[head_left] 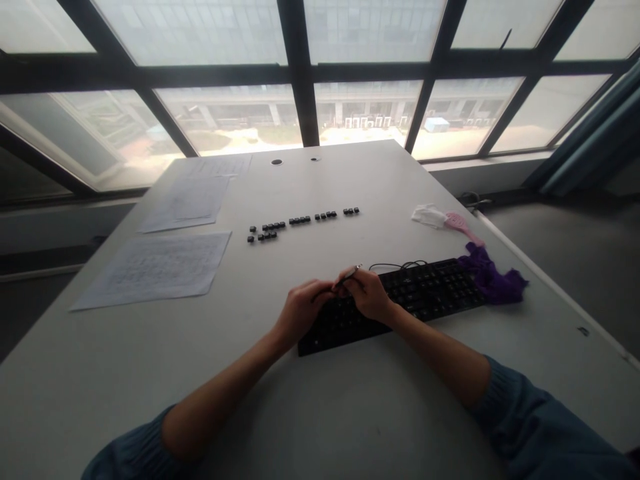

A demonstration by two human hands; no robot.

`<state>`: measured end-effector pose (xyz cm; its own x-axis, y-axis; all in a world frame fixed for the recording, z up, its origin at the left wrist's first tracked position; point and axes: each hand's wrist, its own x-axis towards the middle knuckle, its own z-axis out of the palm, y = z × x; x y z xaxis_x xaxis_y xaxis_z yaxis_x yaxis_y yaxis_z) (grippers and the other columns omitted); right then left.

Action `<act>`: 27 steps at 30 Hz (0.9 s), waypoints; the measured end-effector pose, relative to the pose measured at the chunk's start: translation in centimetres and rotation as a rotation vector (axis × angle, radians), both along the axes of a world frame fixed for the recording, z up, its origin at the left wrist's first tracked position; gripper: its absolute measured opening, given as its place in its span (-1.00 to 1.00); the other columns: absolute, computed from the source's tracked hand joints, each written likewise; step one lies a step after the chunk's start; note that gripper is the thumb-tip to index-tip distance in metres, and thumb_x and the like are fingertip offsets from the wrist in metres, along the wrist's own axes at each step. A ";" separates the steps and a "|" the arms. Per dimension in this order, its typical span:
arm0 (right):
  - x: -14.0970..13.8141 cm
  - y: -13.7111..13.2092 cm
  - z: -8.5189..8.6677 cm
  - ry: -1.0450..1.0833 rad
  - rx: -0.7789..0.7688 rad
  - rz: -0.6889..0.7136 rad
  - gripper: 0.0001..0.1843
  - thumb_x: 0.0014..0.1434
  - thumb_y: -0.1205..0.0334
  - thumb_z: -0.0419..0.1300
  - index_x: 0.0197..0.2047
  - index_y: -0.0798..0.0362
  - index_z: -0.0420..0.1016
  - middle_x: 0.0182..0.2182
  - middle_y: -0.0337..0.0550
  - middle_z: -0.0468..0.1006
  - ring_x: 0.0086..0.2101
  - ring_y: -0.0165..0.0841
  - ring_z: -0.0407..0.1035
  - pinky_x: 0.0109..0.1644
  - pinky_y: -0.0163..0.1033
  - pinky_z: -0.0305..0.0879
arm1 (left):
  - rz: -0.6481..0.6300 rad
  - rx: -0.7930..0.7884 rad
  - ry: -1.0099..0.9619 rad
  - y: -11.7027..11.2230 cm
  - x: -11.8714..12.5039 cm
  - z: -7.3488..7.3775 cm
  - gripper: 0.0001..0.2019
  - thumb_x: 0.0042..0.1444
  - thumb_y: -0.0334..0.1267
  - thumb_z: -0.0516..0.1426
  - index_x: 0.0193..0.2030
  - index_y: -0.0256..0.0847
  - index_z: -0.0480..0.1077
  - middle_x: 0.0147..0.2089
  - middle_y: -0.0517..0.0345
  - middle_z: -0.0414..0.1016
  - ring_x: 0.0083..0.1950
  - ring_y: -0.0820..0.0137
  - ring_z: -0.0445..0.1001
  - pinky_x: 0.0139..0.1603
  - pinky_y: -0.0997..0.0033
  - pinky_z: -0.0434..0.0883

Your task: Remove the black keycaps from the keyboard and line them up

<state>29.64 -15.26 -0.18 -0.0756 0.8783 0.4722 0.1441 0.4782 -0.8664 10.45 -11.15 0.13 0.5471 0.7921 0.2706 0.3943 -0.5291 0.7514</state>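
A black keyboard [425, 291] lies tilted across the table in front of me, its cable looped behind it. Both hands meet over its left part. My right hand [367, 293] is closed round a slim dark pen-like tool [350, 274] with a shiny upper end; its kind is not clear. Close against it, my left hand [303, 308] has fingers pinched together near the tool's lower end, and what they hold is hidden. Beyond the keyboard, small black keycaps [300, 221] stand in a row of groups, with a shorter row [267, 237] at the left.
To the right lie a purple cloth [495, 277] touching the keyboard's end, a pink brush [463, 227] and a crumpled white cloth [427, 215]. Written paper sheets [160, 270] cover part of the table's left side. Windows [225, 120] rise behind the white table [380, 180].
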 end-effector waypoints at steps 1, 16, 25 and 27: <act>0.0 0.0 0.0 0.003 0.003 0.000 -0.74 0.39 0.20 0.04 -0.23 0.09 0.50 -0.40 -0.17 0.58 -0.46 -0.44 0.45 -0.31 -0.32 0.42 | -0.013 -0.076 -0.019 0.4 -0.2 0.1 -0.84 0.16 -0.18 0.23 -0.14 -0.12 0.57 -0.19 0.15 0.63 -0.17 0.32 0.57 -0.07 0.35 0.47; -0.3 -0.3 -0.1 0.006 -0.027 0.024 -0.73 0.39 0.16 0.03 -0.23 0.08 0.50 -0.39 -0.14 0.56 -0.45 -0.41 0.44 -0.32 -0.28 0.41 | 0.174 -0.232 -0.232 8.7 -3.7 -0.2 -0.67 0.06 -0.15 0.28 -0.07 -0.27 0.49 -0.09 -0.09 0.62 -0.08 0.21 0.58 0.00 0.14 0.49; -0.5 -0.3 -0.3 0.009 -0.055 0.002 -0.76 0.39 0.20 0.03 -0.21 0.07 0.50 -0.34 -0.11 0.60 -0.45 -0.39 0.45 -0.32 -0.26 0.42 | 0.472 0.412 0.299 16.7 -4.4 -0.8 -0.73 0.14 -0.35 0.19 0.00 -0.14 0.51 -0.05 -0.01 0.58 0.03 0.14 0.40 0.08 0.12 0.26; -0.5 -0.3 -0.3 0.005 -0.062 -0.005 -0.75 0.39 0.20 0.03 -0.21 0.07 0.50 -0.35 -0.11 0.60 -0.45 -0.39 0.45 -0.32 -0.26 0.42 | 0.491 0.431 0.340 17.3 -4.4 -1.0 -0.74 0.14 -0.33 0.20 -0.02 -0.14 0.51 -0.07 0.00 0.59 0.03 0.11 0.39 0.04 0.12 0.23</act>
<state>29.19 -15.60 -0.53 -0.0683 0.9063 0.4172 0.1419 0.4227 -0.8951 6.09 6.19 -0.91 0.2659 0.8290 0.4920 0.8359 -0.4525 0.3106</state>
